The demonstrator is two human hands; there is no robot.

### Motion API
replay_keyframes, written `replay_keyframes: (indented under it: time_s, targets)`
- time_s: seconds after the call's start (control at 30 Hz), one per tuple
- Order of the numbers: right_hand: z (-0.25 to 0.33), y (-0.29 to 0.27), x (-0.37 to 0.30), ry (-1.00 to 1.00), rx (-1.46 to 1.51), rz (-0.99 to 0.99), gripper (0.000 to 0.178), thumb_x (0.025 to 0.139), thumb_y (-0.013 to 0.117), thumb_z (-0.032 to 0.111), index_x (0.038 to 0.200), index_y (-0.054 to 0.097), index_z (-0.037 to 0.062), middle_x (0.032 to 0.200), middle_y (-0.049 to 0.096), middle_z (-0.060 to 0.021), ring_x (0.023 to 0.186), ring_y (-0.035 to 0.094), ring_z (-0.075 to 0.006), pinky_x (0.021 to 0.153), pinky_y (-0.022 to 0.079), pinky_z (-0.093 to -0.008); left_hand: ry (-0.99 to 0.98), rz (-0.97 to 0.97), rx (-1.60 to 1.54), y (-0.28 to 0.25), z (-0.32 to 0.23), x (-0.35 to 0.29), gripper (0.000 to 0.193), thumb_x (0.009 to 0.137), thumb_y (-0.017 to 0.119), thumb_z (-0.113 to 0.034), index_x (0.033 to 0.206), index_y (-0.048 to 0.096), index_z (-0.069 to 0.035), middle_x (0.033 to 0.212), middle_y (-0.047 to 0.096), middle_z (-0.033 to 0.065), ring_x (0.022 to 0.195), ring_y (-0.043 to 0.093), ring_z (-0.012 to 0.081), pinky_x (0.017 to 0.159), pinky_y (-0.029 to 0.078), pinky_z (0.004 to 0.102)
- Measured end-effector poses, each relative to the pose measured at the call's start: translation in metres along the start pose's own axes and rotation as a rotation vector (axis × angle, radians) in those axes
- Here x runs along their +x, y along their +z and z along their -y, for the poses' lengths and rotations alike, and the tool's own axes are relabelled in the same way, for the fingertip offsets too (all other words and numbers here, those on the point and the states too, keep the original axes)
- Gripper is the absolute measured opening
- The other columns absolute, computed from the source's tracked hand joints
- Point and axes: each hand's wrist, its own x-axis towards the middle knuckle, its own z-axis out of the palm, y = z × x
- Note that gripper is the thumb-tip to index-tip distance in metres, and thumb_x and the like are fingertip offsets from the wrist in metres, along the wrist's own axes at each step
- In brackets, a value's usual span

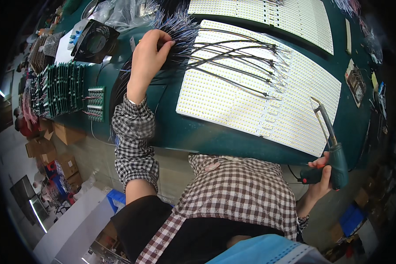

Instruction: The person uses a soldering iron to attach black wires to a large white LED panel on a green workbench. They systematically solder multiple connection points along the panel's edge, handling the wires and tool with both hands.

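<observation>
My left hand point(147, 57) reaches across the green table point(198, 136) to a bundle of thin black wires point(233, 57), with its fingertips pinched on the wires' near ends. These wires fan out over a large white LED panel point(259, 101). My right hand point(321, 176) grips a green pistol-shaped soldering iron point(334, 154) at the table's near right edge. The iron's metal tip point(317, 105) points up over the panel's right part, apart from the wires.
A second white LED panel point(273, 17) lies farther back. Rows of green circuit boards point(61, 88) stand at the left, beside a black fan point(94, 42). Cardboard boxes point(53, 149) sit on the floor at the left. Small parts lie along the right edge point(356, 79).
</observation>
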Motion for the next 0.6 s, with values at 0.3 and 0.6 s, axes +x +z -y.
replay_keyframes:
  time_s: [0.3,0.6]
  targets:
    - [-0.002,-0.003,-0.002,0.065,0.010,0.019,0.044,0.097,0.057,0.023,0.127,0.053,-0.0104,0.091,0.061,-0.0113,0.079,0.061,-0.0195,0.070,0.058,-0.0337,0.012,-0.097,-0.160,0.002,0.005,0.003,0.013,0.092,0.064,-0.006,0.103,0.064,0.000,0.090,0.066,0.0059,0.080,0.062,0.0122,0.072,0.048,0.0249]
    - [0.005,0.007,-0.001,0.083,0.078,-0.014,0.047,0.091,0.065,0.019,0.122,0.052,-0.0149,0.091,0.063,-0.0151,0.078,0.063,-0.0216,0.069,0.059,-0.0373,0.220,0.208,-0.385,-0.001,-0.134,-0.013,0.011,0.091,0.060,0.003,0.102,0.062,0.002,0.090,0.064,0.0033,0.078,0.060,0.0072,0.069,0.049,0.0213]
